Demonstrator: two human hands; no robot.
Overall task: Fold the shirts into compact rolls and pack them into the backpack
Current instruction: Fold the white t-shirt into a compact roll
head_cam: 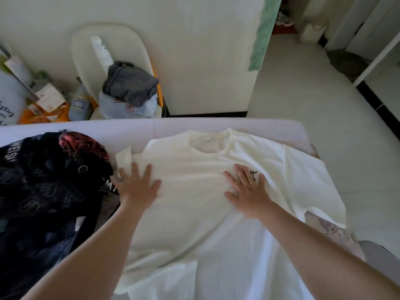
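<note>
A white T-shirt (pixel 194 213) lies spread flat, front up, on the bed, its collar pointing away from me. My left hand (pixel 137 187) presses flat on the shirt's left chest, fingers straight and spread, near the left sleeve. My right hand (pixel 249 191) lies flat on the right chest, partly over a small dark print. To the left of the shirt sits a dark patterned backpack (pixel 43 191) with a reddish patch at its top, touching the shirt's left edge.
The pale bed (pixel 129 131) ends just beyond the collar and drops off at the right to a white tiled floor (pixel 303 105). Behind the bed stand a cream chair (pixel 86 50) with grey clothing (pixel 129 83) and cluttered bags and boxes (pixel 43 100).
</note>
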